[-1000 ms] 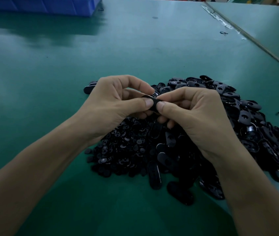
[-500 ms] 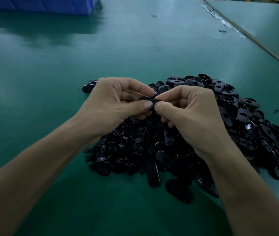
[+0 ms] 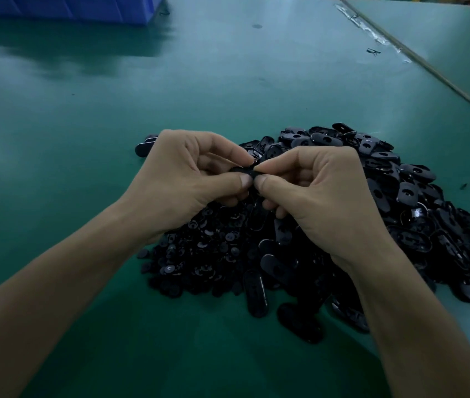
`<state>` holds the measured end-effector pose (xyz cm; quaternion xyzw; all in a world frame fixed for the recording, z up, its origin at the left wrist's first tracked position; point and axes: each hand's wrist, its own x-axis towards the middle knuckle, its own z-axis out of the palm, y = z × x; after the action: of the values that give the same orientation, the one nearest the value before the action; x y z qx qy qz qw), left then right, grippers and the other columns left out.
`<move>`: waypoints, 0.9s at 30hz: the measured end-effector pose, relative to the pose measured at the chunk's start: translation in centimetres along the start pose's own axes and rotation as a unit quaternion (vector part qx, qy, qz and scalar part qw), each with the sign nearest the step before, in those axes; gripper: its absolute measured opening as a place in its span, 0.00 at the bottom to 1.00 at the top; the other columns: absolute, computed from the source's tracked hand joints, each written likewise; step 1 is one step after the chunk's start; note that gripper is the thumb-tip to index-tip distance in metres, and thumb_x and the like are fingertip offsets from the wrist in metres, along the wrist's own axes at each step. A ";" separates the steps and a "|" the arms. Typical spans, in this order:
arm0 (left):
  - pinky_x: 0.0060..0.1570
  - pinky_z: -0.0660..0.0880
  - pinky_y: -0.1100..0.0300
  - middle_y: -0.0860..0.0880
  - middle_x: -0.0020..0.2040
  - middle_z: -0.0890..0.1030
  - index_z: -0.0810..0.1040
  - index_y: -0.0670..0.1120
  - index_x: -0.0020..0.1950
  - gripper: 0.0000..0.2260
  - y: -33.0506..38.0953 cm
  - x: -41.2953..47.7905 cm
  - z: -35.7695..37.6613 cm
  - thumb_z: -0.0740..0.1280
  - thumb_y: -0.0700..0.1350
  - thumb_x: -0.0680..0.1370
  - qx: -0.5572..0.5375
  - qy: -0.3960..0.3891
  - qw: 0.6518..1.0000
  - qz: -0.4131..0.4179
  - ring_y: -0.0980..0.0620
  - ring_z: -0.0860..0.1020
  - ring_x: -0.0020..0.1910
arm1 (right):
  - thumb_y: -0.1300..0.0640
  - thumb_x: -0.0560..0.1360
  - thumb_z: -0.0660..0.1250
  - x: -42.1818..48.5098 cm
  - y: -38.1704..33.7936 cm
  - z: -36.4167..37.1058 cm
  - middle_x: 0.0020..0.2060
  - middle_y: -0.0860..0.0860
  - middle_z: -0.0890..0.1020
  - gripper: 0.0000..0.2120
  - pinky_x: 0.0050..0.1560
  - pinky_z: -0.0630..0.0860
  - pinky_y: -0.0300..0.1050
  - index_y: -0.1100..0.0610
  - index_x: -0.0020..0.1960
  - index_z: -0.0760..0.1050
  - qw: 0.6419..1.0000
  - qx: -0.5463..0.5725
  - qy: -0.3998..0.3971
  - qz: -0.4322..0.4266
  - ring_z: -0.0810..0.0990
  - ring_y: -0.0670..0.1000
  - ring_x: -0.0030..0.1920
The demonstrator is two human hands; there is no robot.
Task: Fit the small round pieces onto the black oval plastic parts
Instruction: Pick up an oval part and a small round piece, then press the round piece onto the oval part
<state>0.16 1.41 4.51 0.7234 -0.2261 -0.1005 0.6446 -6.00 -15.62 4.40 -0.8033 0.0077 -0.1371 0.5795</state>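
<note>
Pinching one black oval plastic part (image 3: 242, 170) thumb against forefinger, left hand (image 3: 188, 179) and right hand (image 3: 323, 196) hold it above the heap of small round black pieces (image 3: 199, 248) on the green table (image 3: 228, 81). Likely risk: thumbs hide the seat, so a round piece could seat crooked or drop into the heap. Long axis runs left-right, hand to hand, near edge-on; upper face can't be told.

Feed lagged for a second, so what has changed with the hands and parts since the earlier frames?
Very little. The left hand and right hand pinch the same black oval part as before; their fingertips have drawn slightly closer over it, hiding more of it. Nothing was picked up or released. The pile on the green table lies unchanged.
</note>
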 end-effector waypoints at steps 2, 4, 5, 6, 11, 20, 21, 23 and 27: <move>0.34 0.79 0.64 0.45 0.34 0.85 0.83 0.45 0.43 0.09 -0.2 0.2 -0.2 0.75 0.32 0.71 0.006 0.014 1.000 -0.001 0.54 0.82 0.31 | 0.61 0.74 0.73 0.0 0.0 0.2 0.33 0.46 0.85 0.06 0.34 0.78 0.37 0.50 0.46 0.85 0.999 -0.034 0.004 -0.015 0.84 0.44 0.34; 0.35 0.81 0.62 0.46 0.33 0.84 0.83 0.45 0.43 0.08 -0.7 0.5 -0.6 0.74 0.32 0.72 0.018 0.039 0.999 -0.007 0.53 0.83 0.32 | 0.59 0.75 0.73 -0.1 0.1 0.4 0.38 0.42 0.85 0.09 0.43 0.78 0.34 0.51 0.54 0.85 0.990 -0.131 0.021 -0.040 0.83 0.39 0.38; 0.36 0.81 0.61 0.46 0.33 0.84 0.83 0.45 0.43 0.08 -1.0 0.7 -0.9 0.74 0.32 0.72 0.031 0.056 0.998 -0.008 0.52 0.83 0.32 | 0.57 0.75 0.73 -0.2 0.2 0.4 0.40 0.42 0.84 0.11 0.46 0.77 0.32 0.51 0.57 0.84 0.979 -0.192 0.030 -0.054 0.82 0.39 0.39; 0.37 0.82 0.60 0.47 0.34 0.85 0.83 0.46 0.43 0.08 -1.3 0.8 -1.3 0.74 0.32 0.73 0.049 0.076 0.996 -0.007 0.52 0.84 0.32 | 0.55 0.75 0.73 -0.3 0.2 0.4 0.43 0.42 0.83 0.13 0.48 0.75 0.32 0.51 0.59 0.83 0.965 -0.253 0.034 -0.067 0.79 0.40 0.41; 0.43 0.83 0.54 0.51 0.37 0.85 0.83 0.50 0.46 0.09 -3.1 1.9 -4.0 0.74 0.36 0.74 0.123 0.155 0.980 -0.008 0.47 0.85 0.36 | 0.41 0.75 0.71 -0.9 -0.2 0.1 0.50 0.46 0.72 0.19 0.56 0.67 0.42 0.48 0.62 0.80 0.898 -0.433 -0.048 -0.052 0.69 0.50 0.57; 0.39 0.76 0.72 0.57 0.37 0.82 0.82 0.56 0.46 0.07 -4.7 2.2 -5.2 0.78 0.48 0.71 0.282 0.193 0.940 0.031 0.65 0.79 0.33 | 0.38 0.72 0.71 -1.2 -0.8 0.2 0.52 0.46 0.75 0.23 0.60 0.67 0.46 0.45 0.64 0.78 0.881 -0.462 -0.098 -0.018 0.69 0.50 0.60; 0.39 0.74 0.75 0.58 0.37 0.81 0.83 0.54 0.46 0.07 -4.8 2.2 -5.2 0.78 0.49 0.71 0.299 0.196 0.933 0.035 0.67 0.78 0.33 | 0.38 0.72 0.72 -1.3 -0.8 0.2 0.50 0.45 0.74 0.21 0.60 0.67 0.46 0.45 0.63 0.79 0.885 -0.456 -0.097 -0.019 0.69 0.50 0.59; 0.37 0.70 0.78 0.59 0.35 0.80 0.84 0.51 0.47 0.07 -4.8 2.1 -5.2 0.78 0.48 0.72 0.325 0.199 0.924 0.037 0.68 0.75 0.31 | 0.40 0.73 0.73 -1.3 -0.6 0.1 0.47 0.44 0.74 0.17 0.57 0.68 0.44 0.45 0.59 0.81 0.896 -0.435 -0.086 -0.025 0.70 0.49 0.57; 0.37 0.66 0.79 0.60 0.35 0.78 0.84 0.49 0.49 0.07 -4.8 2.0 -5.4 0.77 0.47 0.72 0.362 0.201 0.909 0.035 0.67 0.76 0.33 | 0.46 0.73 0.75 -1.0 -0.3 0.0 0.39 0.44 0.75 0.06 0.50 0.69 0.40 0.47 0.46 0.84 0.934 -0.352 -0.041 -0.054 0.74 0.47 0.46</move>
<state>5.28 5.60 0.88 0.9039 -0.1374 0.1583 0.3730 -7.03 -15.35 4.41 -0.9600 -0.0117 -0.1231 0.2511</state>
